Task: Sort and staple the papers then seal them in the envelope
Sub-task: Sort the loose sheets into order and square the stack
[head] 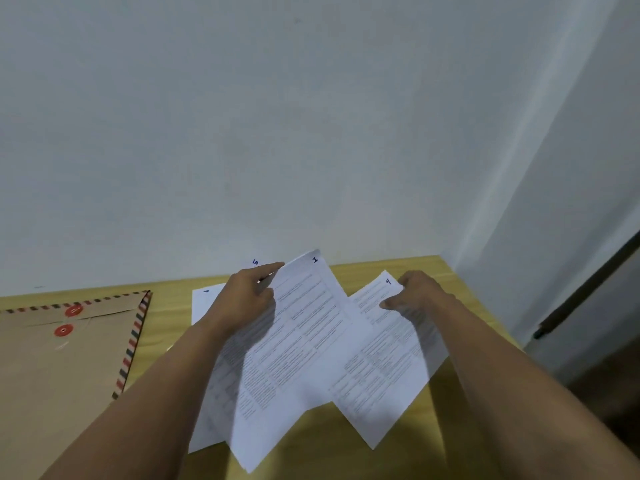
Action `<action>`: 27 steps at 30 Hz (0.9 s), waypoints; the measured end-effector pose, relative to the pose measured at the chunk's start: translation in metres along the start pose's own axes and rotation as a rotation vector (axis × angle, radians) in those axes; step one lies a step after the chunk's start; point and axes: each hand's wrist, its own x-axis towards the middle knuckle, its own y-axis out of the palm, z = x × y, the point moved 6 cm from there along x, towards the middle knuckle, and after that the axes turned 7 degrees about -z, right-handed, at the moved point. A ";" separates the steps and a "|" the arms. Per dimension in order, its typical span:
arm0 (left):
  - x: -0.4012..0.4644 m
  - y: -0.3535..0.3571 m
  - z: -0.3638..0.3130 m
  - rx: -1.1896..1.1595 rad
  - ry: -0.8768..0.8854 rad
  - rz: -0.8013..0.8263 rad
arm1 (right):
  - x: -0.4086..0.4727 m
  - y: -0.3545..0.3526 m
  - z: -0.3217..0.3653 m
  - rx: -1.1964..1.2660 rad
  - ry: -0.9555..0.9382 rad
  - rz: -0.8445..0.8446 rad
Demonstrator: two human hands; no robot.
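My left hand (247, 296) grips the top edge of a printed sheet numbered 1 (298, 344), lifted and tilted over the wooden table (311, 441). To its right, my right hand (414, 294) pinches the upper corner of the sheet numbered 4 (384, 368), which overlaps sheet 1. More printed sheets (204, 303) lie beneath my left hand; one carries a 5 at its far corner, another a mark I cannot read. A brown envelope (52, 368) with striped edges and two red string-tie discs lies flat at the left.
A pale wall (277, 133) rises right behind the table's far edge. The table's right edge (485, 306) drops off beside a dark strip and a shaded floor. No stapler shows in view.
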 end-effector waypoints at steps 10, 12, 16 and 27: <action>-0.020 0.002 -0.025 -0.023 0.113 -0.018 | -0.024 -0.008 0.007 0.303 -0.018 -0.333; -0.028 -0.002 -0.025 -0.001 0.126 -0.017 | -0.035 -0.016 0.016 0.377 -0.056 -0.365; -0.043 -0.015 -0.033 0.003 0.134 -0.050 | -0.063 -0.048 0.050 0.537 -0.203 -0.372; -0.070 -0.062 -0.089 -0.042 0.200 -0.159 | -0.149 -0.089 0.147 0.729 -0.619 -0.013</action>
